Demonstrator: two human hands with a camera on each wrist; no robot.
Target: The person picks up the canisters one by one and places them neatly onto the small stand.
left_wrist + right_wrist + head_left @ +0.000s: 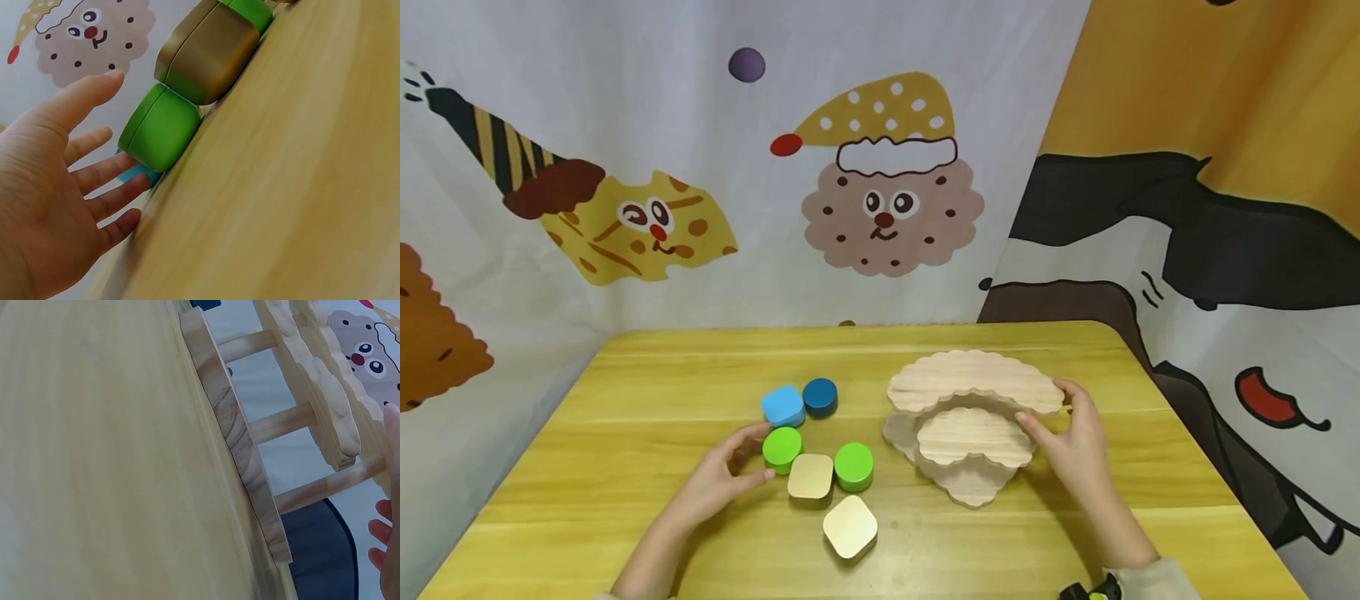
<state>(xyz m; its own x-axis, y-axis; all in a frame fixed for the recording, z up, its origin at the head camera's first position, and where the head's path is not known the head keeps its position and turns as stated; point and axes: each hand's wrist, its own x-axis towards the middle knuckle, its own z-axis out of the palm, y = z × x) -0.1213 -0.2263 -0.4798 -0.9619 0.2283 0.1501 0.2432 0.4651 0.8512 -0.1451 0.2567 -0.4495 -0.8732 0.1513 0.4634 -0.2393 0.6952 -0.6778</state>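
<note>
My left hand (718,479), fingers spread, is beside a light green round tin (782,448); in the left wrist view its fingertips are right at the tin's (159,128) side. Against that tin stand a light blue square tin (783,404) and a gold square tin (810,477). On the right is a tiered wooden stand (973,379) with scalloped shelves. My right hand (1075,433) grips the right end of its top shelf, thumb in front and forefinger behind. Round dowels (284,424) join the shelves to the base in the right wrist view.
A dark blue round tin (820,397) stands behind the group. A second green tin (853,467) sits right of the gold one, with another gold tin (850,527) nearer the front. A printed curtain (760,233) hangs behind the wooden table (587,442).
</note>
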